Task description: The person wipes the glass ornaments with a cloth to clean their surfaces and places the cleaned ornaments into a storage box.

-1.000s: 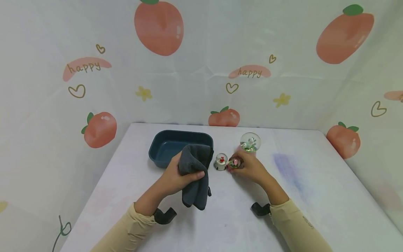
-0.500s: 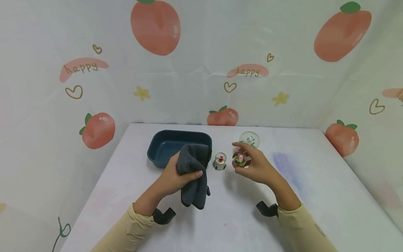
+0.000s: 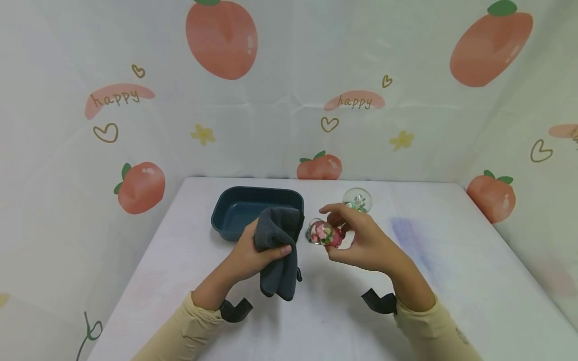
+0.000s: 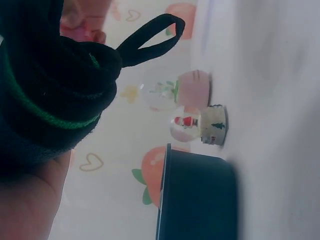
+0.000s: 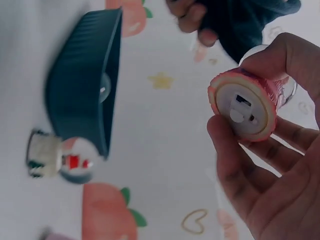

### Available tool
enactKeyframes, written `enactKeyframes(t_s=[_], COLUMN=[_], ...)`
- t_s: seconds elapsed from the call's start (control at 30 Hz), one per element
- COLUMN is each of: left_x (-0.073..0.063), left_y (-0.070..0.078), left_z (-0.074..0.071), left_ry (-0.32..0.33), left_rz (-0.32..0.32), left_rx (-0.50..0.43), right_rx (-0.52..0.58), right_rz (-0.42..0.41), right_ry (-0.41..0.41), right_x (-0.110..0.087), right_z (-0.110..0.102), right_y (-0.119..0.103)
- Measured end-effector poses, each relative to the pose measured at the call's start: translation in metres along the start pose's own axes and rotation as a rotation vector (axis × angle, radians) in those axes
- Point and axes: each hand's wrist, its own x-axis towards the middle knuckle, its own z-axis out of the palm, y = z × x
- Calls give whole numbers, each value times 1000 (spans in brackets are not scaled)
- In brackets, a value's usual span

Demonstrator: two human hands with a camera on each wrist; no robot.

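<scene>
My left hand [image 3: 248, 255] grips a folded dark grey cloth [image 3: 280, 265] with a small loop. Between thumb and fingers, my right hand [image 3: 368, 245] holds a small snow globe [image 3: 322, 233] with a red base. It is tilted, its dome towards the cloth; the right wrist view shows the base's underside with a small switch. Behind it, mostly hidden in the head view, a white-based snow globe [image 4: 212, 125] with a red figure stands on the table. A larger pink-based snow globe [image 4: 194, 90] stands beyond my right hand, which partly covers it in the head view.
A dark teal bin [image 3: 226, 230] stands left of the globes, its near right corner behind the cloth. A clear rounded thing [image 5: 105, 87] shows at the bin's rim in the right wrist view. The white table [image 3: 325, 311] meets a fruit-printed backdrop [image 3: 253, 125].
My right hand has lifted the red-based snow globe off the table, tilted it and brought it left towards the cloth. My left hand and the cloth stay almost in place.
</scene>
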Motion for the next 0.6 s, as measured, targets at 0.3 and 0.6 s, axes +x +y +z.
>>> enactKeyframes(t_s=[0.3, 0.6], left_x=[0, 0], left_y=[-1, -1], left_z=[0, 0], left_ry=[15, 22], left_rz=[-9, -19], left_rx=[-8, -49], right_rx=[76, 145], right_rz=[-88, -284], right_ry=[43, 94], right_x=[7, 14], right_z=[3, 8], right_y=[-18, -23])
